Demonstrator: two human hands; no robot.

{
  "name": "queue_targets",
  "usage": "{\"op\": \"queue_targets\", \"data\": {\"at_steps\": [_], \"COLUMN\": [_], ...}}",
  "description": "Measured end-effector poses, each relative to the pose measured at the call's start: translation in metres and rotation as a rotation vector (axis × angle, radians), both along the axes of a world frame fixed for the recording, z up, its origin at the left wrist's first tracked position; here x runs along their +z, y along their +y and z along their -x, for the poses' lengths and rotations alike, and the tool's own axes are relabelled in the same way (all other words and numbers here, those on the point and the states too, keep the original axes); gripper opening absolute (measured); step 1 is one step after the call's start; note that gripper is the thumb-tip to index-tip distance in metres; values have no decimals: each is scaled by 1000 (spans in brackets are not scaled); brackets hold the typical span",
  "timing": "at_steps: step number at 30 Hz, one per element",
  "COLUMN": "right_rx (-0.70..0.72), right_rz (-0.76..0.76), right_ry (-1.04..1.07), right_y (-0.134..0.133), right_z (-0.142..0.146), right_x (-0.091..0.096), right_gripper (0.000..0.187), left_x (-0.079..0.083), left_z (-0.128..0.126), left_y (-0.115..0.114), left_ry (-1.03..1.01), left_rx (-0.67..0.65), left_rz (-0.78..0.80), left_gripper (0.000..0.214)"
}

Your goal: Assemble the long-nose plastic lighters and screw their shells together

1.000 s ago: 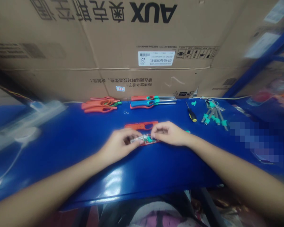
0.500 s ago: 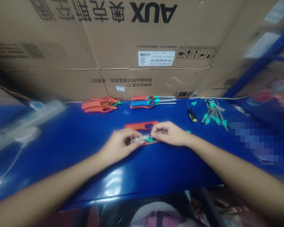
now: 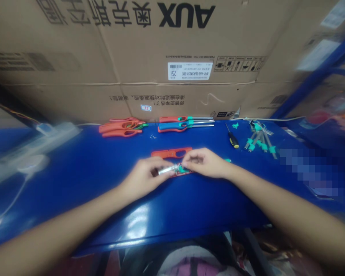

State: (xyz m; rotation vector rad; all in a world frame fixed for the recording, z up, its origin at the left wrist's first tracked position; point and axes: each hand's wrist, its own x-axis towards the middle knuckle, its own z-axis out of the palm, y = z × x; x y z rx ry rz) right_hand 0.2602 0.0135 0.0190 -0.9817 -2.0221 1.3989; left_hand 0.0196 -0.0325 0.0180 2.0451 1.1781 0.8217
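My left hand [image 3: 148, 174] is closed, thumb and fingers gripping a clear, shiny tube-like lighter fuel tank [image 3: 167, 170] that lies over an opened red lighter half [image 3: 181, 174]. A green trigger piece [image 3: 183, 169] sits at the tank's right end. My right hand [image 3: 205, 163] is closed in a pinch above that green piece; whatever is between its fingertips is hidden. Just behind both hands lies another red lighter casing half [image 3: 171, 153], flat on the table and partly covered by the right fingers.
Along the back lie red lighter casings [image 3: 122, 127], assembled lighters with metal tubes [image 3: 186, 124], and tiny screws [image 3: 153, 137]. On the right are a screwdriver [image 3: 232, 138] and metal tubes with green ends [image 3: 260, 140]. A power strip [image 3: 48, 138] stands left. A cardboard wall [image 3: 132, 69] closes the back.
The clear tank has turned slightly in my left fingers and catches more light. My right fingertips have shifted a little to the left; the arms stay almost where they were.
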Motion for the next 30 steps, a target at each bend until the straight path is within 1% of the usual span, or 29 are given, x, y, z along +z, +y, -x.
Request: {"op": "queue_targets", "data": {"at_steps": [11,21,30], "right_rx": [-7,-51,-48], "right_rz": [-12,-8,-11], "right_ry": [-17,-7,-9], "right_y": [-2,-6,-6], "right_z": [1,4,5], "right_x": [0,-1,-2], "right_gripper": [30,28,27], "left_x": [0,-3,-4], "left_z": [1,0,0], "left_y": [-1,-2,-1], "left_ry": [5,-20,-24], "left_rx": [-41,-9,-13], "left_rz": [-16,-46,-64], "left_gripper": [21,19,17]}}
